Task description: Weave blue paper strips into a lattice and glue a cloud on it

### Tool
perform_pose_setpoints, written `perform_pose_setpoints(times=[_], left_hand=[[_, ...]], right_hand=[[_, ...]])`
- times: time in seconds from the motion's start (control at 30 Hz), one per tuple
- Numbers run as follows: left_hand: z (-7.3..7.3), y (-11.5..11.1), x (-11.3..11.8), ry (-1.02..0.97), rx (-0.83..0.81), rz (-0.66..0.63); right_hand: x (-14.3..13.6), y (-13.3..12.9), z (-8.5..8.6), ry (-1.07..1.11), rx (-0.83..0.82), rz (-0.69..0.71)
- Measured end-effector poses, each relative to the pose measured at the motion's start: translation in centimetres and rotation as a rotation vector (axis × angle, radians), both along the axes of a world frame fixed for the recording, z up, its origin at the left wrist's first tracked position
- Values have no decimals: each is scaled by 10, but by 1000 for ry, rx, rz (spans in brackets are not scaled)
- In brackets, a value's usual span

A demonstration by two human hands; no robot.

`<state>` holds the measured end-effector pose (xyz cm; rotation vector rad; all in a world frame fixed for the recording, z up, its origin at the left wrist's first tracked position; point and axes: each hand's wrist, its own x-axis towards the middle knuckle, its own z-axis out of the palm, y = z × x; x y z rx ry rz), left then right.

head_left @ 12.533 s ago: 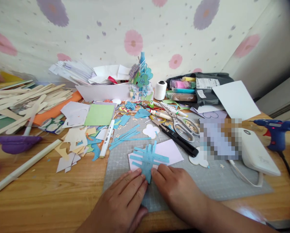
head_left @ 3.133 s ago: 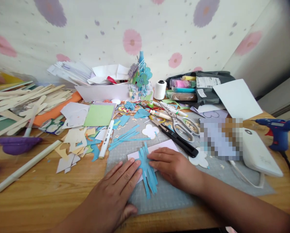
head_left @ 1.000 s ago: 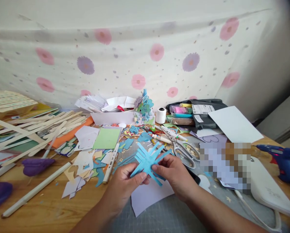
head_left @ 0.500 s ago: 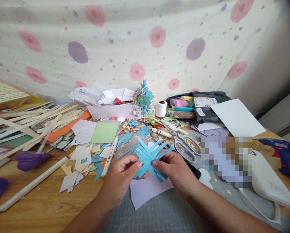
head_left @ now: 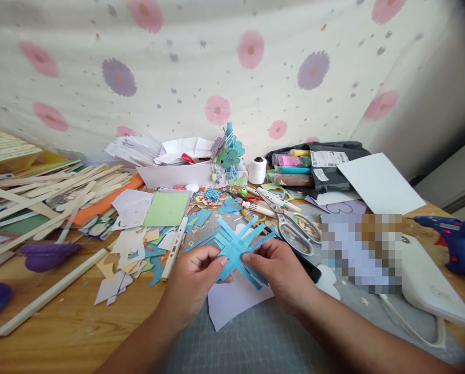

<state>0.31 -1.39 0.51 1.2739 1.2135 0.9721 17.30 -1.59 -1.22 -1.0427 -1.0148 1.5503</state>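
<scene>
The woven blue paper strips (head_left: 235, 252) are held up over the near middle of the cutting mat (head_left: 201, 345), between the two hands. They form an X-shaped lattice with its face turned up toward the camera: one set of strips runs from far left to near right, the other from near left to far right. The weave is tight at the centre and the loose ends fan outward; neither direction is clearly the longer, so a single long axis cannot be told.

The left hand (head_left: 195, 275) pinches the near-left side, thumb on top and fingers curled beneath. The right hand (head_left: 284, 270) grips the right side in the same way, its thumb pressing near the centre of the weave.

Below the lattice, a lavender paper sheet (head_left: 236, 304) lies on the mat. Just beyond the right hand are the scissors (head_left: 296, 236), handles toward the near right, and a black utility knife (head_left: 313, 271), partly hidden by that hand. To the left of the lattice, a white marker (head_left: 174, 249) slants away to the far right, beside paper scraps (head_left: 131, 249). A blue glue gun (head_left: 452, 236) is at the right of the worktop (head_left: 80, 332), its nozzle pointing left.
</scene>
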Motion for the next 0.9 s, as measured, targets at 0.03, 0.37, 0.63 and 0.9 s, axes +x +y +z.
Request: perform_pose_setpoints(times=[0.03, 0.37, 0.63, 0.9], left_hand=[[0, 0, 0, -2, -7, -2], [-6, -5, 4, -104, -28, -36], [-9, -8, 7, -125, -75, -10], [-4, -7, 7, 72, -5, 4]], right_hand=[[0, -1, 2, 28, 3, 12], [-8, -6, 10, 244, -63, -47], [-10, -5, 8, 218, 33, 26], [-9, -4, 0, 151, 51, -2]])
